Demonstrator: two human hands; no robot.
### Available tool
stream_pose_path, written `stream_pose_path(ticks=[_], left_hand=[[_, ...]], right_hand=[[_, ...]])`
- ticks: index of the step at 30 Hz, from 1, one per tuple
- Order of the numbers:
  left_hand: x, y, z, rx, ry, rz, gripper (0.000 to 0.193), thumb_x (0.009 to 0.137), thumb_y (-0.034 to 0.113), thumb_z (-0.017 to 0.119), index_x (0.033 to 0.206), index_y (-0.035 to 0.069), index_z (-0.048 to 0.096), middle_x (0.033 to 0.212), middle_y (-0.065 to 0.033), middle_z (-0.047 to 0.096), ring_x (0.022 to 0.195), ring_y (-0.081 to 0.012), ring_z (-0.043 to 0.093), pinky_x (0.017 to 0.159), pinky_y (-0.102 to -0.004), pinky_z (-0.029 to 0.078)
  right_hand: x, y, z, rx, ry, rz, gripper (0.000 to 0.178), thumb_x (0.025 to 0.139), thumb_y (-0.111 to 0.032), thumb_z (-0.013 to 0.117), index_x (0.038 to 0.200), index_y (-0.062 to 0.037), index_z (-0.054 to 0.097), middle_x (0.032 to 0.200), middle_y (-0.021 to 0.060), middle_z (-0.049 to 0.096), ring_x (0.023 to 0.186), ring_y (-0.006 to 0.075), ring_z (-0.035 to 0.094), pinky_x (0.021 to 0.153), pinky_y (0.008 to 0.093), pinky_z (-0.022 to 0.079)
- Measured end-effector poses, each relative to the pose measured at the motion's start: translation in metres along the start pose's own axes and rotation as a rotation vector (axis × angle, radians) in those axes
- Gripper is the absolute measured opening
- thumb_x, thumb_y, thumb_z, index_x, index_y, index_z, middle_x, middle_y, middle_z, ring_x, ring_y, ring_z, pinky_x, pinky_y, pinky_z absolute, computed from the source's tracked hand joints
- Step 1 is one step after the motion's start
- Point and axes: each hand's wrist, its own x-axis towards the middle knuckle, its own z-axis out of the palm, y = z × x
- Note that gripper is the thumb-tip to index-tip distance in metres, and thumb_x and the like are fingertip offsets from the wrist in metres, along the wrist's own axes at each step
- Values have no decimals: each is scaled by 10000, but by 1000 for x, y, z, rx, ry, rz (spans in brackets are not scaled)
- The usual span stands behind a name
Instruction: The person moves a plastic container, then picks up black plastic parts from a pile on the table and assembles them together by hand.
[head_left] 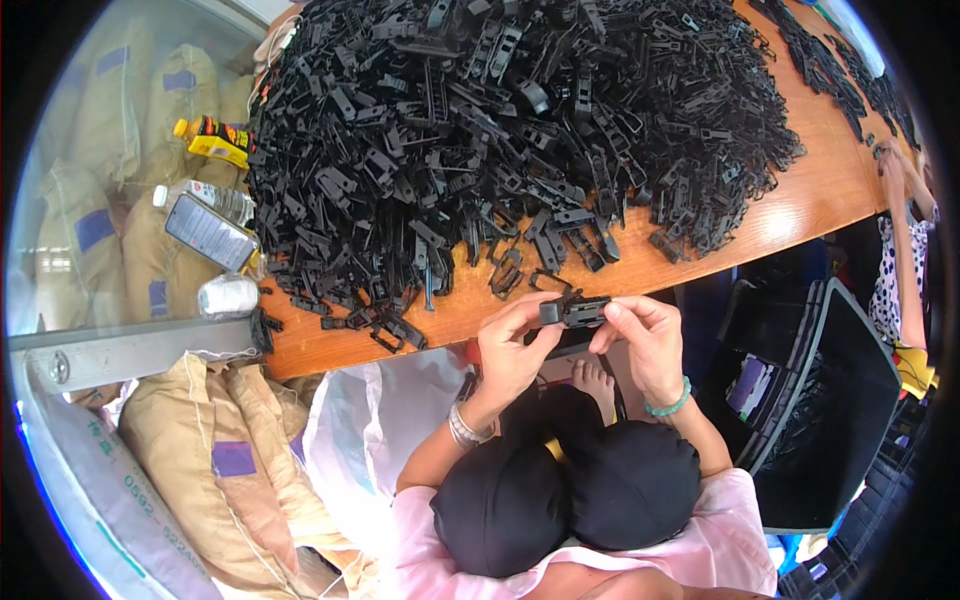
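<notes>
Just off the table's near edge, my left hand [512, 350] and my right hand [647, 345] hold a small black plastic clip-like part [575, 312] between them. The left thumb and fingers pinch its left end, and the right thumb and forefinger grip the other. Its exact kind is too small to make out. Beyond my hands, a large heap of black plastic parts [480, 130] covers much of the wooden table [455, 325]. A few loose black pieces [507, 275] lie on the bare wood nearest my fingers.
At the heap's left are a yellow-capped bottle [215, 142], a clear bottle [228, 205], a phone [212, 235] and a white roll [228, 297]. Tan sacks [190, 430] stand lower left. A black bin [830, 400] stands right. Another person's arm [900, 230] reaches the table's right end.
</notes>
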Motion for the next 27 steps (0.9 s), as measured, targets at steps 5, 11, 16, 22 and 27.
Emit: stream_pose_path(ticks=[5, 11, 16, 22, 27], left_hand=[[-1, 0, 0, -86, -15, -128, 229, 783, -72, 618, 1012, -67, 634, 1017, -120, 650, 864, -159, 641, 772, -262, 517], [-2, 4, -2, 191, -107, 69, 190, 800, -1, 649, 983, -52, 646, 965, -111, 669, 856, -163, 641, 745, -271, 504], [2, 17, 2, -242, -212, -390, 230, 845, 71, 656, 1042, -31, 593, 948, -26, 603, 838, -90, 581, 705, -225, 487], [-2, 18, -7, -45, -293, -207, 128, 826, 88, 658, 895, -18, 639, 875, -42, 583, 793, -102, 548, 706, -241, 442], [3, 25, -15, 70, -347, -140, 131, 856, 82, 623, 897, -42, 621, 831, -63, 574, 746, -133, 549, 687, -264, 437]], right_hand=[[-3, 5, -3, 87, 38, 0, 181, 900, -110, 588, 897, 66, 628, 747, 120, 657, 607, 163, 646, 564, 262, 515], [-7, 3, -1, -50, 16, -27, 173, 896, -102, 596, 904, 66, 636, 764, 108, 661, 629, 151, 645, 588, 245, 510], [-9, 12, -7, -439, -95, -284, 152, 782, -9, 691, 914, 50, 645, 738, 70, 626, 597, 109, 611, 565, 217, 476], [-10, 9, 2, -316, -29, -159, 154, 742, 21, 701, 891, 23, 666, 848, 81, 617, 685, 82, 573, 562, 186, 433], [-8, 24, -7, -306, -107, -173, 183, 809, 6, 645, 989, 29, 626, 824, 82, 661, 605, 54, 551, 522, 172, 429]])
